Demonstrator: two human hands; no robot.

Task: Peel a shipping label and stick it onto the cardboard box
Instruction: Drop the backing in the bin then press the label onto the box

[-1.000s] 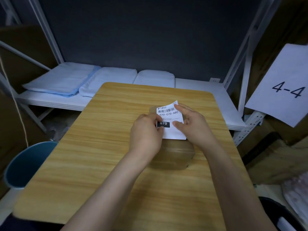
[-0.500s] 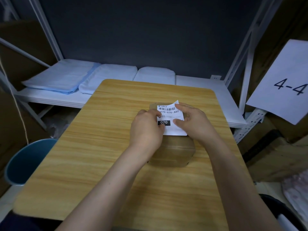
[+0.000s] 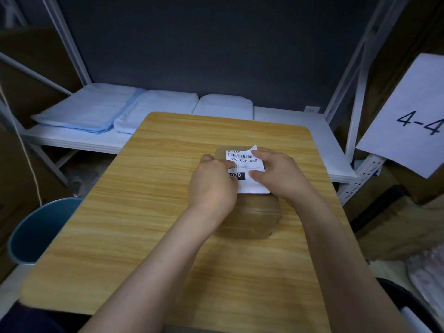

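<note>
A small brown cardboard box (image 3: 252, 219) stands on the wooden table (image 3: 149, 212). A white shipping label (image 3: 247, 164) with a barcode and "070-070-A80" sits over the box's top, its far right corner curled up. My left hand (image 3: 211, 186) pinches the label's left edge, covering part of the black "070" block. My right hand (image 3: 276, 174) holds the label's right edge between thumb and forefinger. Whether the label touches the box top is hidden by my hands.
A white shelf (image 3: 300, 145) behind the table carries folded pale blue and white cloths (image 3: 96, 111). A blue bin (image 3: 38, 231) stands at the lower left. A paper sheet marked "4-4" (image 3: 413, 116) hangs on the right rack.
Both hands and the label have stayed over the box, shifting only slightly; the view has tilted a little.
</note>
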